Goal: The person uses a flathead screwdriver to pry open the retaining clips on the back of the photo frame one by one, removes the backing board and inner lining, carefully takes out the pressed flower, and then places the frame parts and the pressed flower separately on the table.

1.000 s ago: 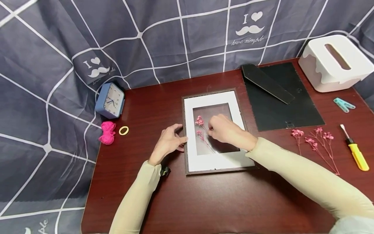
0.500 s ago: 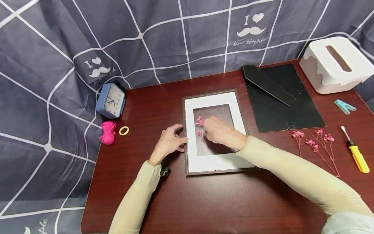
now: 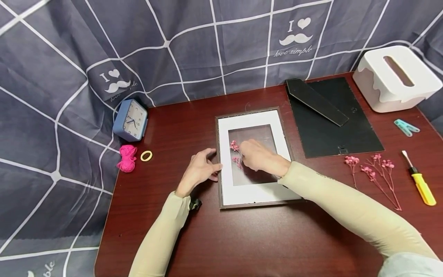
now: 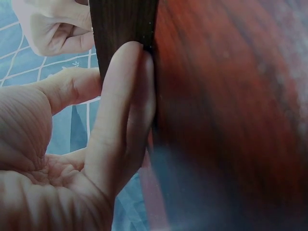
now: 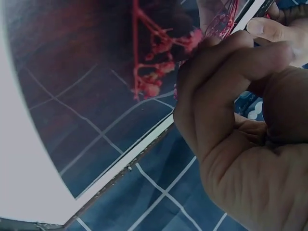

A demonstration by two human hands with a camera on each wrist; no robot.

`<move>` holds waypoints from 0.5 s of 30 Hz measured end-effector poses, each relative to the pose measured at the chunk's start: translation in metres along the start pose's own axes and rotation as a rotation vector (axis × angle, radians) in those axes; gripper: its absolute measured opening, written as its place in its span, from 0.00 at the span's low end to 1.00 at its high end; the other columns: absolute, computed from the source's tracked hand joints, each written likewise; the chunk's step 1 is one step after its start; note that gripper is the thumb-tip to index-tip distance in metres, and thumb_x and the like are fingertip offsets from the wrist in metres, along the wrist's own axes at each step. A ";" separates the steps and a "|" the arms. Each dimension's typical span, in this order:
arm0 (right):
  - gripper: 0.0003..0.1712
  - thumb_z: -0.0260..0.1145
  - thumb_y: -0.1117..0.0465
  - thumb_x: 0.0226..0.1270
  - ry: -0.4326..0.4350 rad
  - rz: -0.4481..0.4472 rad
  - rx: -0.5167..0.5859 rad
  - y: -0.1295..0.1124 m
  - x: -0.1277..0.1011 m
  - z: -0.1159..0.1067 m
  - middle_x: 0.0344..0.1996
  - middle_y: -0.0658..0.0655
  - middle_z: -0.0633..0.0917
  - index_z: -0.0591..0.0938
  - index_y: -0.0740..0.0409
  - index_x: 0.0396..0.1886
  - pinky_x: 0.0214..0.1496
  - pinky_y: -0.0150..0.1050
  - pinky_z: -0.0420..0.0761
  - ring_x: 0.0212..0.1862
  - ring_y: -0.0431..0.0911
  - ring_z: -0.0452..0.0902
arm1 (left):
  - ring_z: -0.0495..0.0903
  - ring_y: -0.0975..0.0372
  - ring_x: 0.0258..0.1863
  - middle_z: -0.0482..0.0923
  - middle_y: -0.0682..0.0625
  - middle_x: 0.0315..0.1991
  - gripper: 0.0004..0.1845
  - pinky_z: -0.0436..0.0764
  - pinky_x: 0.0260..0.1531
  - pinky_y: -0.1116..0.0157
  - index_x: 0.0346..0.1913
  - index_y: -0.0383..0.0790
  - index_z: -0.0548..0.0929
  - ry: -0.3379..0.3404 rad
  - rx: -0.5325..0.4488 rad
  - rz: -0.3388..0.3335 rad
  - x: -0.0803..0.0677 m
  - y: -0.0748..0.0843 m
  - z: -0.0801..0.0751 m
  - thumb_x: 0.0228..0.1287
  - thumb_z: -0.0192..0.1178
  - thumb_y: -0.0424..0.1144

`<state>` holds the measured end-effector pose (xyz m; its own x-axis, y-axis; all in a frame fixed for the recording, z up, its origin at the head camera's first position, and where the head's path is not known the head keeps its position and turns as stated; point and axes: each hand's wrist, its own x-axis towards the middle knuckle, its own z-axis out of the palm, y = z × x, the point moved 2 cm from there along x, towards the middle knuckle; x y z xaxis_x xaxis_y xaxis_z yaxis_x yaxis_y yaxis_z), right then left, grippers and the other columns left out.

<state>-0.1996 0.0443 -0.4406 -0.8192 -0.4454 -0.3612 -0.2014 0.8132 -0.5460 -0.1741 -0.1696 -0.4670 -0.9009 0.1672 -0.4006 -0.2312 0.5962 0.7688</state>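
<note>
Pinching a pink dried flower sprig (image 3: 236, 153), the right hand (image 3: 258, 157) sat over the glass opening of the picture frame (image 3: 253, 195), fingers (image 5: 226, 91) curled tight round the stem; sprig lay on the glass just left of the knuckles, blossoms pointing to the far edge. Left hand (image 3: 200, 169) rested on the table (image 3: 242, 238) w/ straight fingers (image 4: 120, 110) pressed against the frame's left rail, holding nothing. Frame lay flat at table centre, white mat inside the dark brown border. Right of the frame: black backing board (image 3: 332, 119) w/ its stand strip lying across it. Near that, towards the front-right, loose pink sprigs (image 3: 373, 173), then a yellow-handled screwdriver (image 3: 419, 184) and a teal clip (image 3: 405, 127). White tissue box (image 3: 398, 79) at far right corner. Left side: blue clock (image 3: 130, 119), pink yarn bundle (image 3: 127, 157), yellow ring (image 3: 146, 155) just beside it. Grey checked cloth (image 3: 173, 46) behind.
</note>
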 end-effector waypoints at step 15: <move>0.26 0.62 0.68 0.75 0.114 -0.063 0.081 0.013 -0.022 -0.016 0.09 0.47 0.73 0.74 0.52 0.12 0.24 0.31 0.66 0.15 0.38 0.68 | 0.92 0.57 0.22 0.90 0.42 0.32 0.37 0.94 0.47 0.59 0.81 0.40 0.71 -0.005 -0.010 -0.005 0.001 -0.002 -0.001 0.72 0.71 0.35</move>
<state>-0.1934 0.0710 -0.4276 -0.8630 -0.4453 -0.2384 -0.2144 0.7503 -0.6254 -0.1746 -0.1715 -0.4686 -0.8979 0.1676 -0.4070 -0.2398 0.5891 0.7716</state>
